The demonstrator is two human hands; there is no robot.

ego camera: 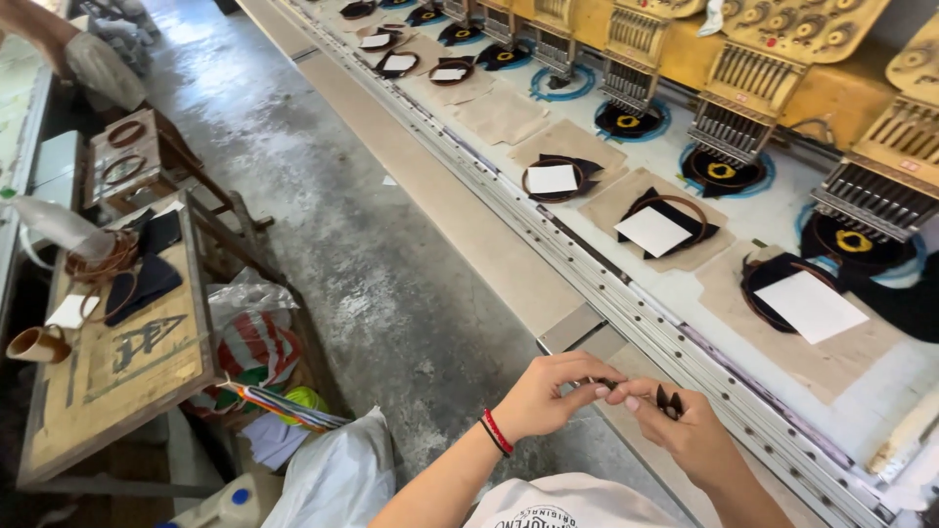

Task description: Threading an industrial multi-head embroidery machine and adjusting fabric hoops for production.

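A long embroidery machine (pixel 782 59) runs along the right side from near to far, its yellow heads standing in a row over a pale tabletop (pixel 509 210) edged by a metal rail. On that tabletop lie round hoops (pixel 556 180) holding dark fabric, each with a white paper square on top, set one after another toward the far end; the nearest hoop (pixel 797 293) sits far right of the hands. Under the heads, more dark fabric with yellow stitched motifs sits in blue-ringed frames (pixel 722 171).

On the left a wooden tabletop (pixel 117 362) carries loose hoops, dark fabric pieces, a white paper slip and a small roll of tan tape (pixel 37 344). Beside it, near the grey concrete floor (pixel 323 225), plastic bags (pixel 256 342) hold striped and coloured material, and a white bag (pixel 337 479) lies nearer.

At the near centre both forearms reach forward and meet over the near edge of the machine. The left hand (pixel 550 396), with a red and black band at the wrist, is curled with its fingertips pinched together toward the right hand. The right hand (pixel 685 425) is also narrowed, fingers bent, gripping a small dark tool (pixel 669 402) with two points showing above the knuckles. Between the two hands' fingertips something thin and dark is pinched; what it is cannot be told.
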